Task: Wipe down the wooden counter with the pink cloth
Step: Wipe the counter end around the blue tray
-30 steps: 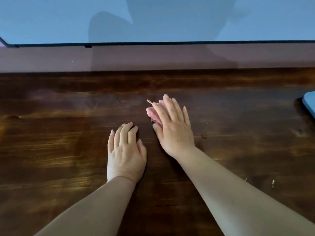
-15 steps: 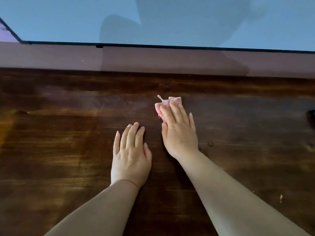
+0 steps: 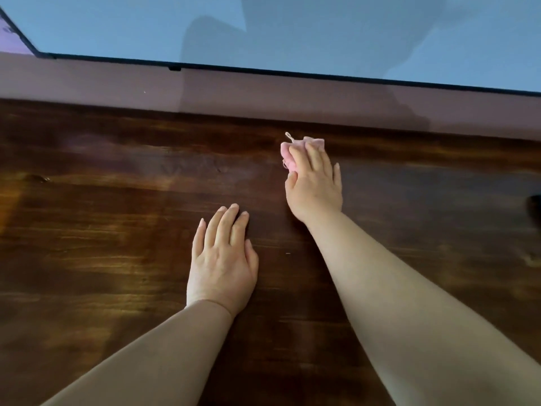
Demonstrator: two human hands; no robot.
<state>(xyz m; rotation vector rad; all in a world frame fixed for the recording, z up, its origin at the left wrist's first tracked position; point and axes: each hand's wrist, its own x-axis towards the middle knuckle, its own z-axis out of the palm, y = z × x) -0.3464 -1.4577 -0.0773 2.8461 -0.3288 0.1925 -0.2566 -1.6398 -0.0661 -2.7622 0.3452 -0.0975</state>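
Observation:
The dark wooden counter fills most of the view. A small crumpled pink cloth lies far out on it, close to the back edge. My right hand presses the cloth flat against the wood with straight fingers laid over it; only the cloth's far and left edges show past my fingertips. My left hand rests palm down on the counter, nearer to me and left of the right hand, fingers straight and together, holding nothing.
A mauve wall strip runs along the counter's back edge, with a large blue-grey panel in a thin black frame above it. A dark spot sits at the counter's right edge.
My right hand has pushed the pink cloth away from me toward the counter's back edge. My left hand has stayed flat in the same place. The view has shifted slightly.

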